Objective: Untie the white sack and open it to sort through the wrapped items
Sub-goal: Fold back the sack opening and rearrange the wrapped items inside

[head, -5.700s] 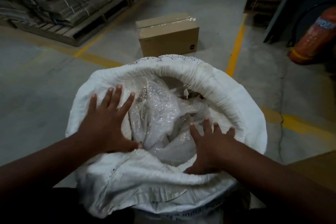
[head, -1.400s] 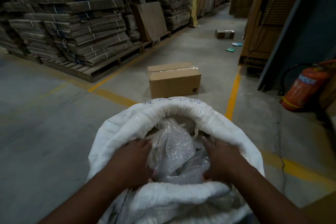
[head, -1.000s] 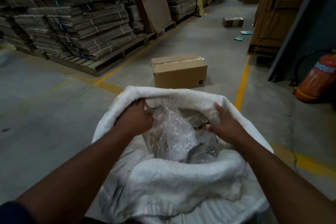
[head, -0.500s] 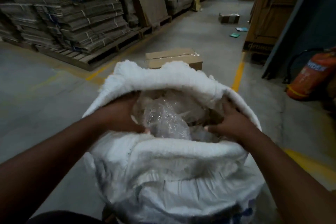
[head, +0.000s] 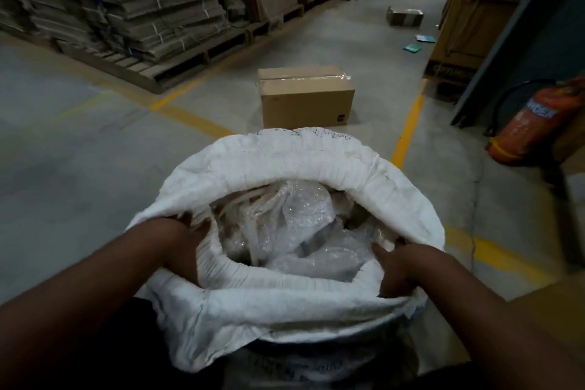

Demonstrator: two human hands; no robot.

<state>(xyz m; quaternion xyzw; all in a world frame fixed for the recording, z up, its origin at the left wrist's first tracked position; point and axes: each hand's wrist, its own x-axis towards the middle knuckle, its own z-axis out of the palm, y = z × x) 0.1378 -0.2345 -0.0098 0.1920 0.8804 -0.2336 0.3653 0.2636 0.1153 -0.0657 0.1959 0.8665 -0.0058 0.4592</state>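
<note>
The white woven sack [head: 294, 165] stands open in front of me, its mouth rolled down into a thick rim. Inside lie several items wrapped in clear bubble plastic [head: 294, 225]. My left hand [head: 180, 244] grips the rolled rim on the left side, fingers curled over the edge. On the right side my right hand [head: 395, 269] clutches the rim, thumb inside the mouth. Both hands hold the sack fabric, not the wrapped items.
A taped cardboard box [head: 305, 96] sits on the concrete floor just beyond the sack. Pallets of flattened cartons [head: 126, 9] line the left. An orange fire extinguisher [head: 535, 123] lies at the right. Yellow floor lines [head: 408, 130] cross the floor.
The sack's far rim has dropped lower and the mouth is wider. Both hands have shifted outward to the left and right sides of the rim.
</note>
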